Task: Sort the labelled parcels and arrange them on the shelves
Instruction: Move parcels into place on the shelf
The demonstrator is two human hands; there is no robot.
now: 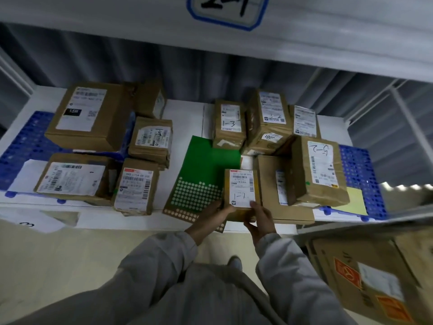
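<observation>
Both hands hold a small brown parcel [241,187] with a white label handwritten "1-7", set on the front of the white shelf [185,113]. My left hand [216,213] grips its lower left corner. My right hand [261,219] grips its lower right edge, thumb on the label. The parcel lies partly over a green sticker sheet [206,170]. To its right are a flat brown box [271,184] and a parcel marked "2-5" [318,170]. Behind stands a parcel marked "1-3" [229,124].
Several labelled parcels [91,116] sit at the shelf's left on a blue perforated mat [28,146]. Another blue mat [358,174] lies at the right. An upper shelf edge carries a handwritten tag [228,10]. A large carton [375,277] stands at lower right.
</observation>
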